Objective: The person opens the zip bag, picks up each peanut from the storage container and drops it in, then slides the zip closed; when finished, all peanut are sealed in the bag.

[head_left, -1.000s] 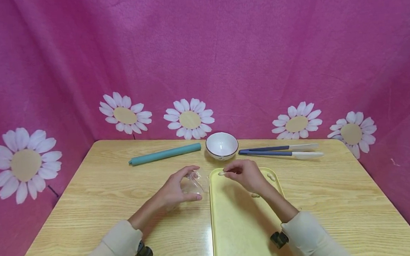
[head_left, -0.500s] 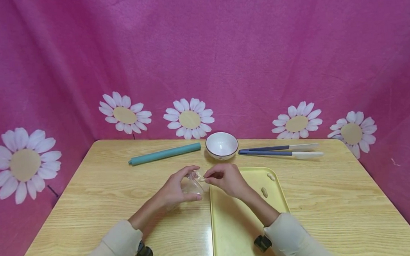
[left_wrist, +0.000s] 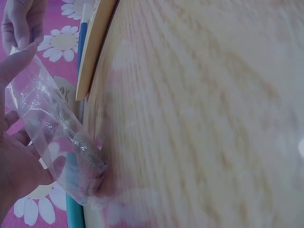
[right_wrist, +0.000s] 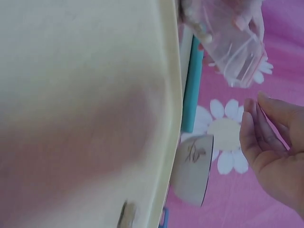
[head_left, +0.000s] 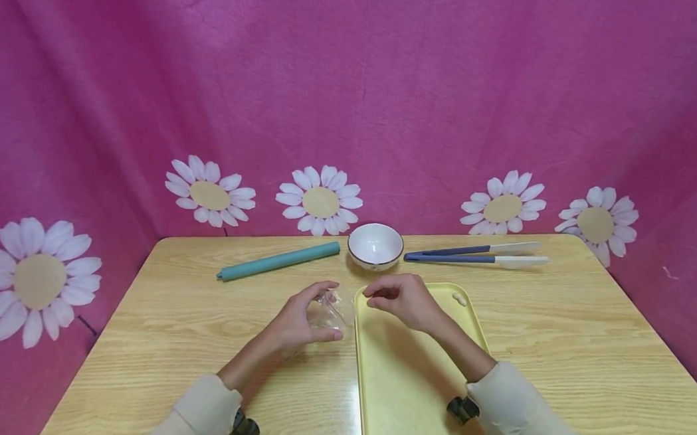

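My left hand (head_left: 299, 319) grips a clear plastic bag (head_left: 333, 318), with thumb and fingers spread about its mouth, which faces right. In the left wrist view, pale, blurred contents show in the bag's low end. My right hand (head_left: 406, 300) is beside the mouth, over the far left corner of the yellow tray (head_left: 396, 401). Its thumb and fingertips are close together, and nothing shows between them in the right wrist view. One peanut (head_left: 460, 298) lies in the tray's far right corner. A peanut (right_wrist: 126, 216) also shows on the tray in the right wrist view.
Behind the hands a white bowl (head_left: 364, 259) with a dark rim stands at the table's back edge. To its left lies a teal rod (head_left: 279, 261), to its right a pair of blue-and-white tongs (head_left: 465, 259). A pink flowered cloth (head_left: 341, 98) hangs round the table.
My right hand carried a peanut from the tray left to the bag's mouth, let it go, and has moved back right. My left hand keeps its hold on the bag.
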`<act>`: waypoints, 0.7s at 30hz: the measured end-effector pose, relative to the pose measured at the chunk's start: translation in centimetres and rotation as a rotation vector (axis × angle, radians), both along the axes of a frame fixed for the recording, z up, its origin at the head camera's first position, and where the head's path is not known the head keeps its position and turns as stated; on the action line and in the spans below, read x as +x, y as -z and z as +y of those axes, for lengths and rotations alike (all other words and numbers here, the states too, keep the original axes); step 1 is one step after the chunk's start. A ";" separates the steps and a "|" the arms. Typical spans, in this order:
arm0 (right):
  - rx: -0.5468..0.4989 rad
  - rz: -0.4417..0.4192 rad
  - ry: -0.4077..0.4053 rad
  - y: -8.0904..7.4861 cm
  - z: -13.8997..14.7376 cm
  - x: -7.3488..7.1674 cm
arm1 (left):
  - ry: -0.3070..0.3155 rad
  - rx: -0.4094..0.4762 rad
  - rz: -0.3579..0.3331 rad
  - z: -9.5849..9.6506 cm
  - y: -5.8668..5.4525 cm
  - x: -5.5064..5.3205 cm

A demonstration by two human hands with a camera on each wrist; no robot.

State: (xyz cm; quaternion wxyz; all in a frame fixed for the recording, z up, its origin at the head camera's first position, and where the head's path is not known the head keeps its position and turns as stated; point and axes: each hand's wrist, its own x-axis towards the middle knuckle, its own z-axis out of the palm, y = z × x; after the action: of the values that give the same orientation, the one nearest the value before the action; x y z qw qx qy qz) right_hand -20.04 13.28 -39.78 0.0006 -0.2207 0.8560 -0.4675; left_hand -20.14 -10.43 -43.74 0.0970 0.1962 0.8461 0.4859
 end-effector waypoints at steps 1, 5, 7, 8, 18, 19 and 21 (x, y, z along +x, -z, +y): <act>-0.003 -0.009 0.006 0.0 0.3 0.0 | 0.000 0.006 -0.001 0.0 0.0 0.0; 0.019 -0.015 0.036 0.2 2.0 -0.1 | -0.006 0.029 -0.009 0.0 0.1 0.0; 0.047 -0.011 0.048 0.3 2.9 -0.1 | -0.006 0.033 -0.004 0.0 0.1 0.0; 0.066 -0.007 0.053 0.3 3.3 -0.1 | -0.005 0.036 -0.002 0.0 0.1 0.0; 0.177 -0.032 0.080 1.4 7.1 0.3 | 0.002 0.041 0.019 0.0 0.1 0.1; 0.194 -0.043 0.084 1.5 7.4 0.3 | 0.003 0.039 0.022 0.0 0.1 0.0; 0.232 -0.060 0.087 1.8 7.9 0.4 | 0.005 0.034 0.021 0.0 0.1 0.0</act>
State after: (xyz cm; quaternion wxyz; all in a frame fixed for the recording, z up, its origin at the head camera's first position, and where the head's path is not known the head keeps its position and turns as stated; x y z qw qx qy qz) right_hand -19.67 21.22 -41.61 0.0316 -0.1677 0.9126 -0.3714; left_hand -20.10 -10.42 -43.82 0.0857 0.2051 0.8382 0.4980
